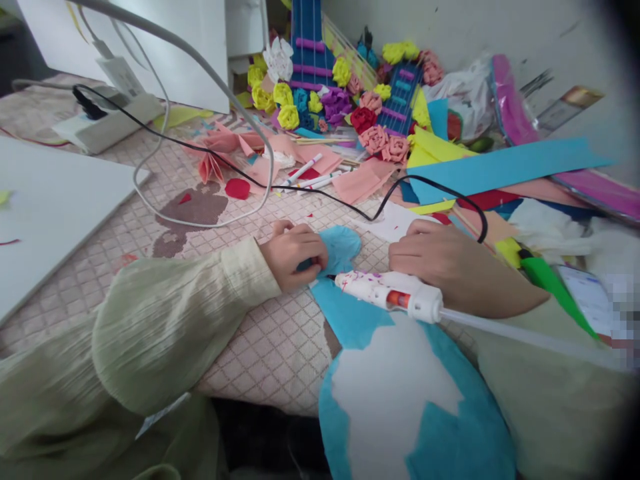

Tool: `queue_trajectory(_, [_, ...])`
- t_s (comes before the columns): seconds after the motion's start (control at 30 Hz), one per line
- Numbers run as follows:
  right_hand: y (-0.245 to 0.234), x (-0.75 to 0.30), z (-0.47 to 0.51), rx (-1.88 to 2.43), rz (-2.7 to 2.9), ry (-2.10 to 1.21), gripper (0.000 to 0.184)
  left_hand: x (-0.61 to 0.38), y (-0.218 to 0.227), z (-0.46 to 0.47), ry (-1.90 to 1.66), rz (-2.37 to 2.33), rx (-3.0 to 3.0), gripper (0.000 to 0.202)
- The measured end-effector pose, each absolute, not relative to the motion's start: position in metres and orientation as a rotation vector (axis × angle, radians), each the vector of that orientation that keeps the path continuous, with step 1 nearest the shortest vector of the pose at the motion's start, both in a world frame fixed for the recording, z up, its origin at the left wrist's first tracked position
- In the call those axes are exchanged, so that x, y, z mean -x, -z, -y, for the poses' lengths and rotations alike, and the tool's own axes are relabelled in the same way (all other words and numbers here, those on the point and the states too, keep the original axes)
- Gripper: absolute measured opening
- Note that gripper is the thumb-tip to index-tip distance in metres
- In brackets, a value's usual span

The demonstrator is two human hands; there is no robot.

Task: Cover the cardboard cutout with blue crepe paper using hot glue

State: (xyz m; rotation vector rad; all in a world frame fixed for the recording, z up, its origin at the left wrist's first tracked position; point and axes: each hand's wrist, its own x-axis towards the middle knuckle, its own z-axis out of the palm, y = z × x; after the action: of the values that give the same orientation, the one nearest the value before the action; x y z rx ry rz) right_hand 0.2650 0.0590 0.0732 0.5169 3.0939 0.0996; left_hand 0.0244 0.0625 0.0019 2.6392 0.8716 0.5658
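Observation:
A guitar-shaped cutout (390,373), white with blue paper over parts of it, lies at the table's front edge, its round body nearest me. At its narrow far end, my left hand (295,257) is closed with the fingers pinching the blue paper head (343,243). My right hand (430,260) grips a white hot glue gun (387,293), stained with purple and red spots. The gun's dark nozzle points left, close beside my left fingertips. From its back sticks a long translucent glue stick (500,330). The right hand's fingertips are partly hidden.
Paper flowers (375,140) and blue decorated guitar necks (310,53) crowd the back. Markers (305,173) and coloured paper scraps lie ahead. A black cable (320,193) crosses the table. A power strip (110,123) and a white board (55,207) are at left.

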Motion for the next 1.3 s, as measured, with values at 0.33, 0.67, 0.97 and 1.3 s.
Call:
queue_trajectory(0.33, [-0.075,-0.269,-0.061,-0.538,-3.027,-0.117,0.028,-0.024,-0.003,-0.062,-0.548,-0.873,-2.648,0.015])
queue_trajectory(0.67, [-0.075,-0.274,-0.062,-0.543,-3.025,-0.064,0.028,-0.024,0.001,-0.063,-0.569,-0.878,-2.625,0.014])
queue_trajectory(0.97, [-0.079,-0.278,-0.062,-0.607,-2.961,-0.116,0.027,-0.024,-0.001,-0.063,-0.536,-0.896,-2.623,0.013])
queue_trajectory(1.3, [-0.09,-0.277,-0.063,-0.652,-2.817,-0.141,0.019,-0.023,0.001,-0.064,-0.557,-0.866,-2.615,0.012])
